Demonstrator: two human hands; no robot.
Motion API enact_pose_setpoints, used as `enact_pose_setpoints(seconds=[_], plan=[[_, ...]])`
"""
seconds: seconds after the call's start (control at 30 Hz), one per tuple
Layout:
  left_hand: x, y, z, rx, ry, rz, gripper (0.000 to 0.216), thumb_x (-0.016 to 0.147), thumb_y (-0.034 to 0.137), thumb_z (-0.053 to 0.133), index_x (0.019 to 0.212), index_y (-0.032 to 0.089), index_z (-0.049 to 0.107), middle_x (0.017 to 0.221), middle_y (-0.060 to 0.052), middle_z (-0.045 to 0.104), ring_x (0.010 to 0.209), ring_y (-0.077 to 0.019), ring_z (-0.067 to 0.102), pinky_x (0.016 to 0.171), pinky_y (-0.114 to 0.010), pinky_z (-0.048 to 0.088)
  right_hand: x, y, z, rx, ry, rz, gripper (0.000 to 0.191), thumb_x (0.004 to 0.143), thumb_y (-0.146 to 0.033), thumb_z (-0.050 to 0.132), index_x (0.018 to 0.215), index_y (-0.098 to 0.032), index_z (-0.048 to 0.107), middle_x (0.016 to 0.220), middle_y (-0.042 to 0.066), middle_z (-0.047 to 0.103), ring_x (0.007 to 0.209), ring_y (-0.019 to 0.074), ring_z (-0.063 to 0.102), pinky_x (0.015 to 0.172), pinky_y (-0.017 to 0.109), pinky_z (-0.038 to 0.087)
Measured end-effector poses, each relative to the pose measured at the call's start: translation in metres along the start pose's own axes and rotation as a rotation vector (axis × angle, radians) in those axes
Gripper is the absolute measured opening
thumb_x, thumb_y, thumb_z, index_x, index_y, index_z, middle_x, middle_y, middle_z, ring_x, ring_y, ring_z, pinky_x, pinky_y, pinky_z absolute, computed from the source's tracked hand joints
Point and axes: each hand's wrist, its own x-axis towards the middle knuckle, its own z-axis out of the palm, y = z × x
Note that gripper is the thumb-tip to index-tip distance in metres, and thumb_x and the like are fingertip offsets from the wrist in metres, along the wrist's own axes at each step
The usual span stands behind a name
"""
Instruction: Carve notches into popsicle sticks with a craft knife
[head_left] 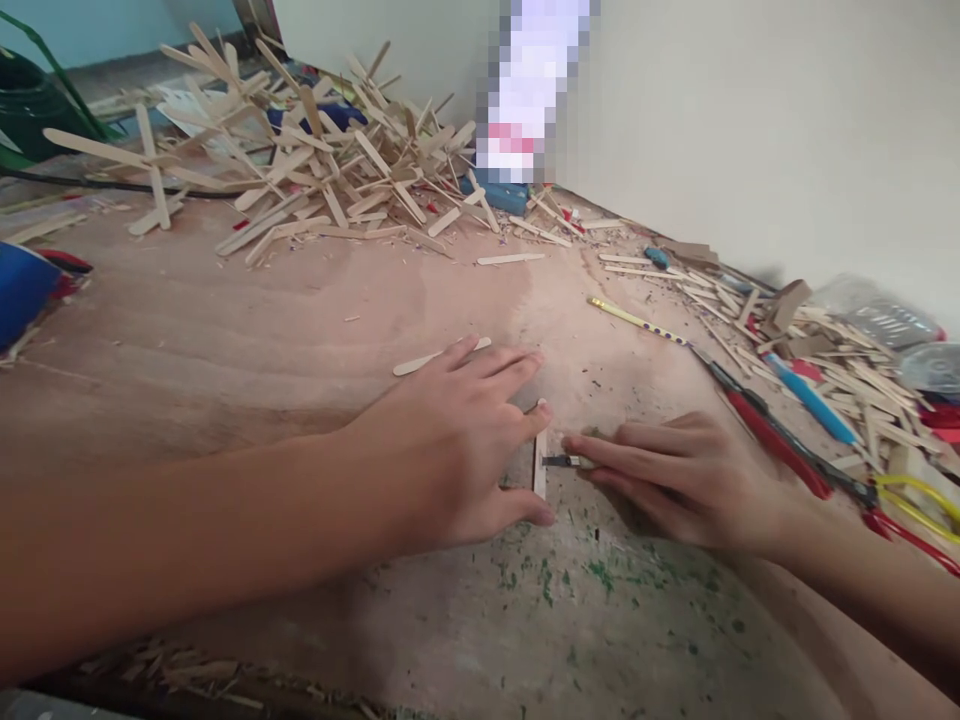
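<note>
My left hand [457,440] lies flat on the wooden board, its index finger and thumb pinning a short piece of wooden stick [540,468] that lies upright between them. My right hand [675,480] is closed around a small cutter whose dark blade [559,461] touches the right edge of that stick piece. A loose whole stick [439,357] rests just beyond my left fingers.
A big heap of wooden sticks [315,160] covers the far left of the board [225,330]. Red-handled pliers [772,435], a blue-handled tool [814,402], a yellow pencil [637,321] and more stick scraps lie to the right. A white wall stands behind.
</note>
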Motion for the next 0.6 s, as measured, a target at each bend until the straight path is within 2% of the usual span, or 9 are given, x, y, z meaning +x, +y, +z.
enact_pose_setpoints(seconds=[0.17, 0.23, 0.33, 0.4, 0.6], plan=[[-0.002, 0.0, -0.002, -0.016, -0.009, -0.001, 0.078, 0.097, 0.073, 0.071, 0.15, 0.015, 0.07, 0.171, -0.028, 0.044, 0.162, -0.042, 0.042, 0.134, -0.067, 0.032, -0.005, 0.0, 0.007, -0.05, 0.047, -0.038, 0.031, 0.111, -0.011, 0.058, 0.141, -0.008, 0.064, 0.077, -0.002, 0.067, 0.059, 0.0102, 0.056, 0.055, 0.026, 0.042], [-0.002, 0.0, -0.002, -0.017, -0.008, 0.003, 0.078, 0.097, 0.073, 0.071, 0.15, 0.015, 0.07, 0.171, -0.029, 0.044, 0.162, -0.0422, 0.042, 0.133, -0.068, 0.032, -0.004, -0.004, 0.004, -0.069, 0.02, -0.022, 0.029, 0.112, -0.012, 0.056, 0.139, -0.007, 0.065, 0.077, -0.002, 0.067, 0.058, 0.0102, 0.056, 0.054, 0.027, 0.041], [-0.004, -0.001, -0.001, -0.01, 0.016, 0.011, 0.077, 0.098, 0.073, 0.071, 0.149, 0.016, 0.07, 0.17, -0.029, 0.045, 0.162, -0.0422, 0.042, 0.132, -0.069, 0.033, 0.001, -0.013, -0.005, -0.073, -0.059, 0.052, 0.027, 0.115, -0.018, 0.054, 0.134, -0.007, 0.069, 0.079, 0.0, 0.07, 0.057, 0.0107, 0.058, 0.051, 0.029, 0.039], [-0.005, -0.002, -0.001, -0.006, 0.03, 0.016, 0.076, 0.098, 0.073, 0.071, 0.149, 0.017, 0.07, 0.171, -0.028, 0.044, 0.162, -0.0416, 0.042, 0.132, -0.069, 0.033, 0.005, -0.021, -0.011, -0.039, -0.101, 0.122, 0.029, 0.116, -0.022, 0.052, 0.135, -0.009, 0.071, 0.088, 0.003, 0.076, 0.062, 0.0115, 0.066, 0.052, 0.03, 0.041], [-0.008, -0.005, 0.0, -0.008, 0.054, 0.026, 0.074, 0.097, 0.071, 0.074, 0.148, 0.019, 0.071, 0.17, -0.026, 0.048, 0.16, -0.0419, 0.046, 0.131, -0.069, 0.035, 0.017, -0.031, -0.021, 0.161, -0.117, 0.262, 0.031, 0.115, -0.023, 0.054, 0.134, -0.015, 0.077, 0.104, 0.01, 0.084, 0.075, 0.016, 0.078, 0.063, 0.028, 0.055]])
